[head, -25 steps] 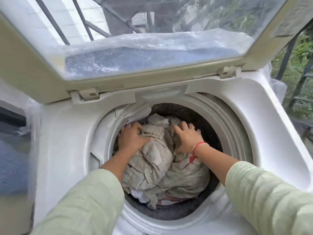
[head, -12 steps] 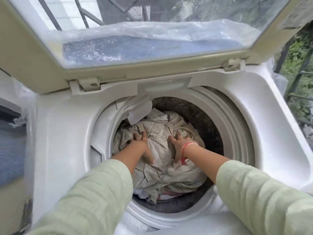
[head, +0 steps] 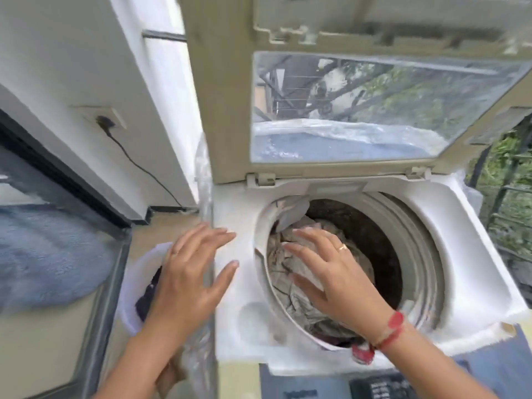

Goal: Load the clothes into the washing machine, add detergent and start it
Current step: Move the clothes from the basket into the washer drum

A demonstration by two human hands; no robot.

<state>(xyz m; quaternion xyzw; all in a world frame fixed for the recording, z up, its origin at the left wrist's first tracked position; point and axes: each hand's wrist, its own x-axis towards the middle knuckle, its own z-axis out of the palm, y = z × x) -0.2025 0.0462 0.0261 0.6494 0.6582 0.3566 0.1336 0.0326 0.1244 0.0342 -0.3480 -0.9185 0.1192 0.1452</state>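
A top-loading washing machine [head: 449, 226] stands w/ its lid [head: 230, 110] raised upright, the lid's clear window showing railings and greenery behind. Inside the drum [head: 383, 246] lies a heap of crumpled beige and grey clothes [head: 290, 295], filling the left and near part of the tub; a bit of red fabric shows at the near rim, close to the wrist. The drum's dark far wall is bare above the pile.

The person's right hand [head: 336, 275] hovers above the drum opening, fingers spread, palm down, holding nothing; a ring sits on one finger and a red thread band [head: 391, 329] circles the wrist. Whether the fingertips touch the cloth can't be told, as the frame is blurred. The left hand [head: 187, 277] is also spread wide and empty, out past the machine's left edge, over a white basket [head: 129, 300] on the floor just beside the machine. Something dark, prob. more laundry, lies in that basket, mostly hidden by the hand.

A clear plastic sheet [head: 204, 180] hangs along the machine's left side. On the wall at left, a plug and black cord [head: 135, 162] run down toward the floor. A blue-grey rug [head: 49, 254] shows thru a glass door at far left. The control panel [head: 383, 387] at the near edge is too blurred to read.
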